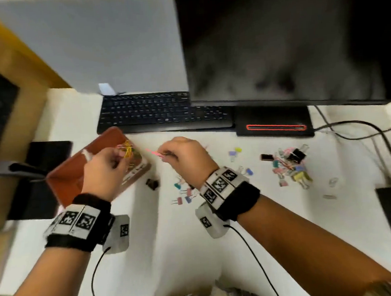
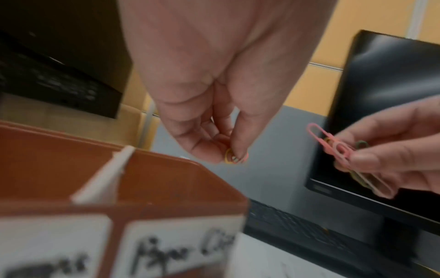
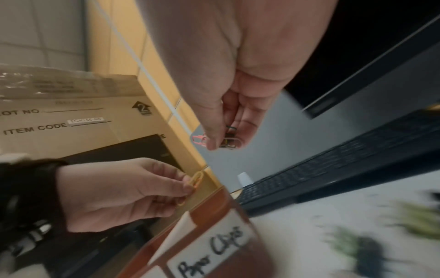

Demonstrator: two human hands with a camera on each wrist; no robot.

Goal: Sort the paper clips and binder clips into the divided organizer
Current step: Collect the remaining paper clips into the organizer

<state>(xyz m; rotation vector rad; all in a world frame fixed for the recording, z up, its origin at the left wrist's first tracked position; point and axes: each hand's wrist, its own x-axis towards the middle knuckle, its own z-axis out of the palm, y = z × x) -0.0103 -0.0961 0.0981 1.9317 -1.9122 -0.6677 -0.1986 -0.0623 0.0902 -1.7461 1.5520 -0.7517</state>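
Observation:
A brown divided organizer [image 1: 71, 172] sits at the left of the white desk, with a white divider [image 2: 102, 180] and a label reading "Paper Clips" [image 3: 212, 250]. My left hand [image 1: 112, 163] hovers over its right compartment and pinches yellow and pink paper clips [image 1: 127, 149], also seen as yellow clips [image 2: 232, 158] at the fingertips. My right hand [image 1: 178, 153] is just right of the organizer and pinches a bunch of pink paper clips [image 1: 154, 153], seen close as pink and olive clips [image 2: 342, 156]. Loose coloured binder clips [image 1: 288, 166] lie at the right, with more binder clips [image 1: 183, 192] near my right wrist.
A black keyboard [image 1: 162, 111] lies behind the hands, and a dark monitor [image 1: 286, 39] stands at the back right on a stand [image 1: 273, 124]. Cables [image 1: 360, 131] run at the right. A cardboard box [image 3: 78, 120] stands left of the desk. A black binder clip [image 1: 152, 183] lies by the organizer.

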